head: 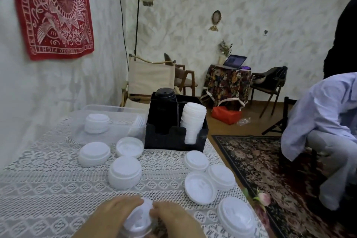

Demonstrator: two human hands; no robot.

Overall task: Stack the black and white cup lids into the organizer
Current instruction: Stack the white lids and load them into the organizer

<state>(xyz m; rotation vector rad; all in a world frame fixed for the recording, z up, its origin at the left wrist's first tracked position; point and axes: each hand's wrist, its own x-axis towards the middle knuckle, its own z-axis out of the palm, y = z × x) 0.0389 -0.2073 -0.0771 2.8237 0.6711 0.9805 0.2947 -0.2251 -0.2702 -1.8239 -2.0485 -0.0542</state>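
Pale mottled walls and a red hanging [52, 11] are seen behind the desk [38, 189], which is covered by a white lace cloth [164, 164]. At its far edge the black organizer [173, 140] is set, with black lids [164, 93] stacked in its left compartment and white lids [193, 120] in its right. Loose white stacks [124, 172] are scattered between it and the near edge. A small stack of white lids [138, 218] is held at the near edge, with the left hand [116, 212] and right hand [173, 218] both curled round its rim. Such lids are judged light, thin and springy, easily cracked if squeezed and prone to slipping apart. They are best taken by opposite sides of the rim, nested and kept level.
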